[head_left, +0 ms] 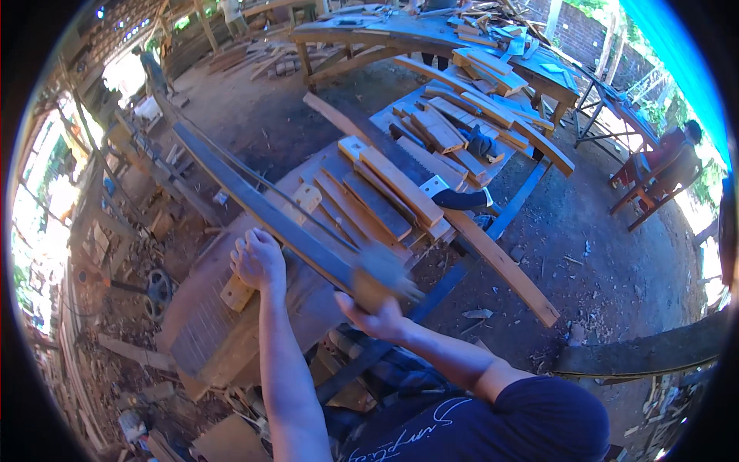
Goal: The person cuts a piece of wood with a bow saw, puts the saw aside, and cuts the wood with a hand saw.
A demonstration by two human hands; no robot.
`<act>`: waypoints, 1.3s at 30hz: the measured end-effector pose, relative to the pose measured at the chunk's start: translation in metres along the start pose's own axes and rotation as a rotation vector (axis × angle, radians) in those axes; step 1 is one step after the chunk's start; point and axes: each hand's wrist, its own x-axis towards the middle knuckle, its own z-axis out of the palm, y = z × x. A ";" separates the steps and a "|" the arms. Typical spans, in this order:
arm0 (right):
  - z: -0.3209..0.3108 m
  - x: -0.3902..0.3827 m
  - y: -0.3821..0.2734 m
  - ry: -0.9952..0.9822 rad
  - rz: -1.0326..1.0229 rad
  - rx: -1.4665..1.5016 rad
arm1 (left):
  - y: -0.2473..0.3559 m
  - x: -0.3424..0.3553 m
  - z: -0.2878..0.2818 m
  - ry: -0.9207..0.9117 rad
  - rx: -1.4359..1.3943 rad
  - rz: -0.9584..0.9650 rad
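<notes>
My right hand (379,317) is closed on a brownish block (379,273), smeared by motion, at the near end of a long dark bar (262,208). The bar slants up to the far left, with a thin curved strip (265,183) beside it. Left of the bar, my left hand (259,260) has its fingers curled; what they hold, if anything, is hidden. Just below that hand is a pale wooden block (237,294) on the worktable (204,327). Another pale block with holes (307,198) sits beyond the bar.
Several planks (377,204) lie across the table, with a black-handled handsaw (462,199) among them. One long board (504,269) juts out to the right. Stacked lumber (493,69) covers a far bench (362,35). A person sits on a chair (654,181) at right. Scraps litter the ground.
</notes>
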 end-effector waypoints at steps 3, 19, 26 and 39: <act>-0.074 -0.071 0.015 -0.312 0.486 0.396 | 0.000 0.008 0.001 0.169 -0.108 0.049; -0.066 -0.053 -0.037 -0.093 0.252 0.173 | 0.003 0.015 -0.003 0.031 -0.024 0.008; -0.002 0.001 -0.001 0.055 0.329 0.224 | 0.002 0.011 -0.010 -0.015 -0.112 0.086; -0.048 -0.047 -0.029 -0.082 0.276 0.199 | 0.003 0.017 -0.012 0.024 -0.104 0.061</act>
